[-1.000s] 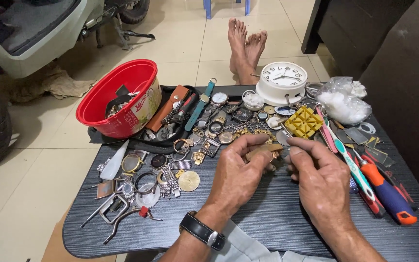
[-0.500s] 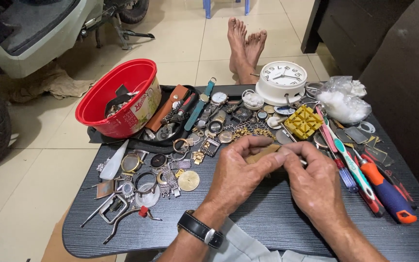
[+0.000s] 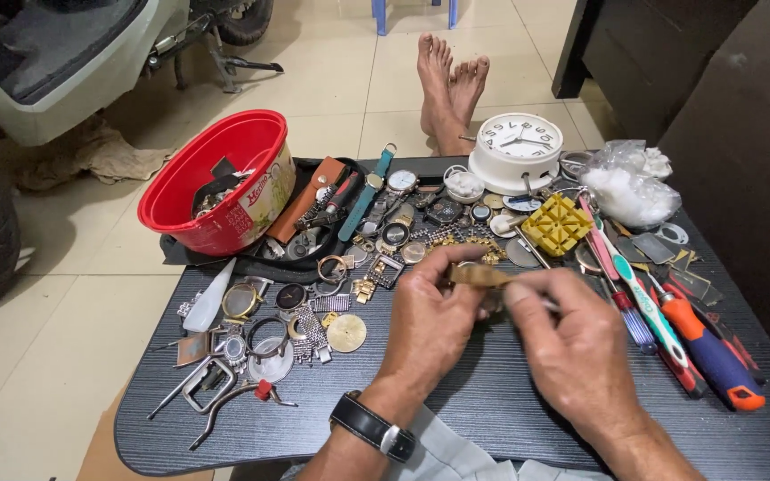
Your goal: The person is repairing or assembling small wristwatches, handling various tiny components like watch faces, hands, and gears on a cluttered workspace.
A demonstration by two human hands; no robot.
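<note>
A: Where's the part relative to the grip?
B: Brown strap piece (image 3: 481, 275) is held above the dark worktop (image 3: 492, 401), centre. Left hand (image 3: 430, 321) is pinched closed on its left end; right hand (image 3: 572, 343) fingertips meet its right end, closed around something thin.
A: Anything hidden?
B: Strap's middle is behind the fingers; can't make out what the right hand holds.
A: Counts?
B: One red bowl (image 3: 216, 183), one white clock (image 3: 519, 147), one yellow block (image 3: 557, 224), one orange-handled screwdriver (image 3: 713, 352).
</note>
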